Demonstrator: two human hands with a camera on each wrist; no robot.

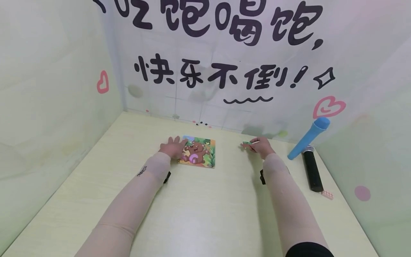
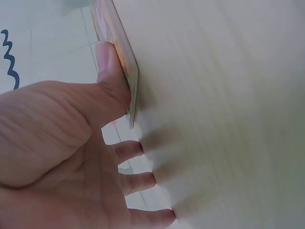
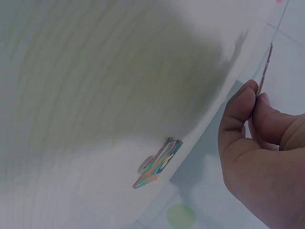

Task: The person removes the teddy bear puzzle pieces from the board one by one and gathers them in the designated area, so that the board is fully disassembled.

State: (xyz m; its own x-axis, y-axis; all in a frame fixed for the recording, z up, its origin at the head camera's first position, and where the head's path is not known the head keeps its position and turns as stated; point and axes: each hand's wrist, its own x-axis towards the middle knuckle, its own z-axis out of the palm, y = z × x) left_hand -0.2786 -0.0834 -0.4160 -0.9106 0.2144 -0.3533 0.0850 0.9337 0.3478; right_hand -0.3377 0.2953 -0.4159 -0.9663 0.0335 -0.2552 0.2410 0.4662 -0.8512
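Observation:
A square picture puzzle (image 1: 199, 153) with a brown bear lies flat on the table towards the back. My left hand (image 1: 173, 147) rests at its left edge with the fingers spread. In the left wrist view the thumb (image 2: 112, 78) presses on the puzzle's border, while the other fingertips touch the tabletop beside it. To the right of the puzzle, my right hand (image 1: 262, 147) pinches a thin puzzle piece (image 3: 265, 69) between thumb and index finger, edge-on in the right wrist view and raised above the table. Another colourful puzzle piece (image 3: 159, 163) lies on the table below that hand.
On the right side of the table, a blue stick-like tube (image 1: 308, 138) leans up at a slant beside a black microphone (image 1: 312, 169). A small pink-and-white checked block (image 1: 327, 195) lies near the microphone's end. Printed cloth walls (image 1: 205, 85) enclose the back and both sides.

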